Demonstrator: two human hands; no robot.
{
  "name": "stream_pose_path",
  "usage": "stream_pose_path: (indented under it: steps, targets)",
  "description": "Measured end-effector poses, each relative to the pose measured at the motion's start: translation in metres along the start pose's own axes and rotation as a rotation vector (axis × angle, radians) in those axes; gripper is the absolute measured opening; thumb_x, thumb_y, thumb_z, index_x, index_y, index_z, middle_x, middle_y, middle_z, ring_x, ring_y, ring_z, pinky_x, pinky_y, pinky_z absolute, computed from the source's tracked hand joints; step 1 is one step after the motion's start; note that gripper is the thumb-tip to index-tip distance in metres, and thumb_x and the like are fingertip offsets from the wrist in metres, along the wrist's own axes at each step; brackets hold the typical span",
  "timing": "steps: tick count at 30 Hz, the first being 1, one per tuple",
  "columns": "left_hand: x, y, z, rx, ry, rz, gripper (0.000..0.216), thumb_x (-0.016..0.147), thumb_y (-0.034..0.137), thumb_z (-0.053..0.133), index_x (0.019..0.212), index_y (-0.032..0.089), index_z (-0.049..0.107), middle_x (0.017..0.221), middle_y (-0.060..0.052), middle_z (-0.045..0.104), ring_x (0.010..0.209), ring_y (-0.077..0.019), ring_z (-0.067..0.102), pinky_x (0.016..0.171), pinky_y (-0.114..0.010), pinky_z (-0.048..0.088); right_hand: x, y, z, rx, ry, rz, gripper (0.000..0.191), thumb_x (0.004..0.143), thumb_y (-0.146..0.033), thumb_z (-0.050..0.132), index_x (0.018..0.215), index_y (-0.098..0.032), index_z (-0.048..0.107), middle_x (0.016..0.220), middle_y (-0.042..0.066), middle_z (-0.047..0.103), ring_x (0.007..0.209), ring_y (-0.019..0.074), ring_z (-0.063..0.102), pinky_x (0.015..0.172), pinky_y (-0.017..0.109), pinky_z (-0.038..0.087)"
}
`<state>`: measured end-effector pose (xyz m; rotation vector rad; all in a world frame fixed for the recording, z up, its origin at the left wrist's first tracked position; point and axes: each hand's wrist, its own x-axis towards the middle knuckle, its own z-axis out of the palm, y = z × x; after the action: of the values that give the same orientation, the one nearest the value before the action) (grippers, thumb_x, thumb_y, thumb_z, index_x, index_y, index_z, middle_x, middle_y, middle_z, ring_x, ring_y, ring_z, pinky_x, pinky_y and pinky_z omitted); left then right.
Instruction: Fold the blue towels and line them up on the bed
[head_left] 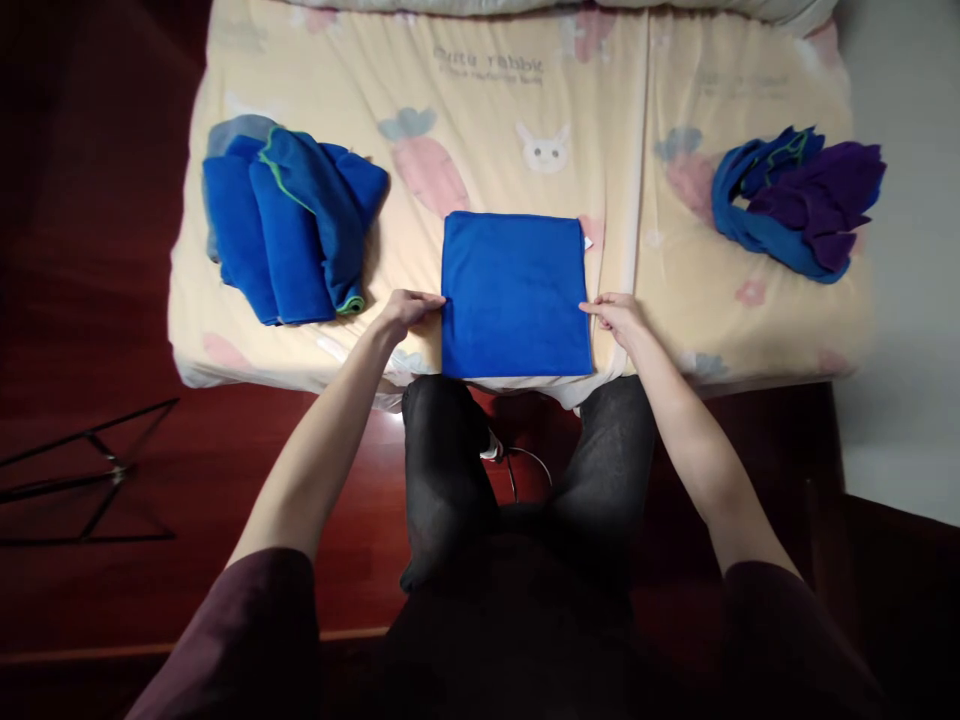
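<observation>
A blue cloth (514,290), folded into a flat square, lies near the front edge of a bed covered by a pale yellow sheet (465,110) printed with rabbits and carrots. My left hand (409,308) pinches the cloth's left edge about halfway down. On the opposite edge my right hand (619,315) has its fingers closed on the cloth. Both forearms reach forward over my dark-clad knees.
A stack of folded blue cloths (289,225) sits at the left of the bed. A loose heap of blue and purple cloths (799,200) lies at the right. Dark red wooden floor (112,300) surrounds the bed, with a black wire frame (90,480) at the left.
</observation>
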<state>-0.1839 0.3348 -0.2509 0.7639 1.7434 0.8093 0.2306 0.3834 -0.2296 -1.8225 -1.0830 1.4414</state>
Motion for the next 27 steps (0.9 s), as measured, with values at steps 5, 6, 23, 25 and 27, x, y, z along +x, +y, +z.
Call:
stream_pose_path:
  steps: [5,6,23,25,27]
  targets:
    - [0.066,0.021,0.002,-0.011,-0.004,-0.010,0.032,0.061,0.033,0.098,0.074,0.016,0.074,0.053,0.000,0.054,0.044,-0.0105,0.044,0.039,-0.023,0.031,0.058,-0.023,0.011,0.022,0.050,-0.007,0.058,0.059,-0.017,0.103,0.065,-0.022,0.046,0.052,-0.009,0.045,0.044,0.0036,0.034,0.037,0.017,0.024]
    - [0.079,0.026,0.002,-0.016,0.004,-0.005,0.033,0.062,0.033,0.098,0.074,0.016,0.073,0.053,0.000,0.053,0.045,-0.0117,0.046,0.040,-0.024,0.034,0.070,-0.028,0.013,0.027,0.054,-0.016,0.057,0.060,-0.017,0.103,0.065,-0.022,0.046,0.052,-0.009,0.044,0.044,0.0035,0.034,0.036,0.016,0.024]
    - [0.134,0.095,0.037,0.110,0.108,0.259,0.034,0.087,0.052,0.076,0.087,0.019,0.066,0.066,0.002,0.059,0.085,-0.0136,0.061,0.076,-0.032,0.059,0.165,-0.065,0.033,0.085,0.093,-0.146,0.045,0.081,-0.019,0.092,0.071,-0.020,0.048,0.098,0.007,0.078,0.059,0.0062,0.058,0.040,0.014,0.038]
    - [0.129,0.098,0.038,0.135,0.118,0.314,0.037,0.089,0.056,0.073,0.088,0.019,0.067,0.068,0.002,0.061,0.086,-0.0146,0.063,0.073,-0.031,0.058,0.166,-0.065,0.031,0.086,0.105,-0.157,0.044,0.082,-0.019,0.091,0.071,-0.021,0.048,0.083,0.003,0.074,0.057,0.0068,0.058,0.040,0.015,0.039]
    - [0.129,0.098,0.039,0.172,0.121,0.367,0.040,0.093,0.058,0.068,0.093,0.018,0.068,0.071,0.002,0.064,0.088,-0.0143,0.063,0.076,-0.031,0.058,0.170,-0.063,0.028,0.095,0.105,-0.193,0.043,0.084,-0.021,0.091,0.073,-0.021,0.050,0.071,-0.001,0.066,0.057,0.0083,0.061,0.041,0.015,0.041]
